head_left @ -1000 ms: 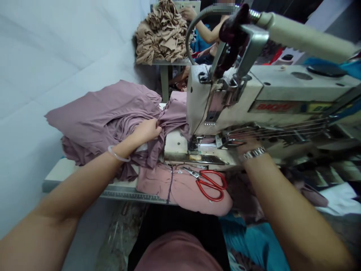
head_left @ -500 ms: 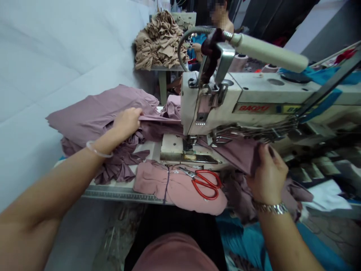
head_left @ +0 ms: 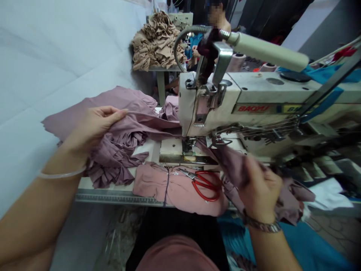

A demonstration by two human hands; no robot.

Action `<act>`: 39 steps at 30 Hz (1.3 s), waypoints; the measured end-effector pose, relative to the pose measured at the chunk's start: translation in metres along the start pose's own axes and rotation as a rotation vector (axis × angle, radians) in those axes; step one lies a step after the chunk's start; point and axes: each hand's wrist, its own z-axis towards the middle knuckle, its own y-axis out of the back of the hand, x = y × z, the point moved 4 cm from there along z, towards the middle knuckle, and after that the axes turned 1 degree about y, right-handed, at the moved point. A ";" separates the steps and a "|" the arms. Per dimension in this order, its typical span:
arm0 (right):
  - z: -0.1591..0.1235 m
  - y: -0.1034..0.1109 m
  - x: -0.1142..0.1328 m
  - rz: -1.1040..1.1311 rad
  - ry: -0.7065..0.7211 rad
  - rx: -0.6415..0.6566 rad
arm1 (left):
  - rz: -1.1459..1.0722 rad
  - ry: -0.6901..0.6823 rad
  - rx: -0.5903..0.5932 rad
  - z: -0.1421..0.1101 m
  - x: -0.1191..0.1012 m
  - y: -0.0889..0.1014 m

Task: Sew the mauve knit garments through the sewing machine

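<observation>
My left hand (head_left: 105, 118) pinches the edge of a mauve fabric piece (head_left: 158, 126), left of the sewing machine (head_left: 208, 109). From there the cloth stretches behind the machine's head and comes out on the right. There my right hand (head_left: 261, 184), blurred, is closed on mauve cloth (head_left: 234, 163) in front of the machine arm. The presser foot (head_left: 191, 142) stands between my two hands. A stack of mauve fabric (head_left: 93, 99) lies behind my left hand, with gathered pieces (head_left: 115, 158) below it.
Red-handled scissors (head_left: 207, 184) rest on a tied pink bundle (head_left: 158, 184) at the table's front edge. A white wall (head_left: 56, 56) borders the left. Further back, a person (head_left: 220, 17) sits by a heap of tan fabric (head_left: 159, 43). Blue cloth (head_left: 304, 248) lies at lower right.
My left hand has moved left, drawing the cloth's edge with it. My right hand has shifted slightly left and down, and the cloth by it is more bunched.
</observation>
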 end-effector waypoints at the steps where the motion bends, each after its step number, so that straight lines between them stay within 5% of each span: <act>1: -0.003 -0.015 0.005 -0.049 0.089 0.169 | -0.036 -0.048 0.074 -0.006 -0.004 -0.014; 3: -0.012 -0.045 0.014 -0.267 0.416 0.544 | -0.004 -0.223 0.393 -0.023 -0.012 -0.059; 5: -0.017 -0.062 0.014 -0.580 0.756 0.768 | 0.122 -0.600 0.652 -0.048 -0.017 -0.104; 8: -0.007 -0.060 0.004 -0.958 0.993 0.725 | 0.522 -0.979 0.446 -0.071 -0.007 -0.143; 12: 0.000 -0.046 -0.001 -1.061 1.134 0.674 | 0.778 -1.134 0.171 -0.085 0.006 -0.153; 17: -0.014 -0.054 0.009 -0.923 1.212 0.673 | 0.796 -1.095 0.167 -0.098 0.001 -0.154; 23: -0.027 -0.065 0.019 -0.936 1.070 0.602 | 0.911 -0.901 0.174 -0.103 -0.004 -0.159; 31: -0.025 -0.068 0.016 -0.615 0.750 0.524 | 0.904 -0.929 0.156 -0.110 -0.001 -0.164; 39: -0.041 -0.078 0.019 -0.720 0.829 0.483 | 0.880 -0.911 0.133 -0.112 0.001 -0.174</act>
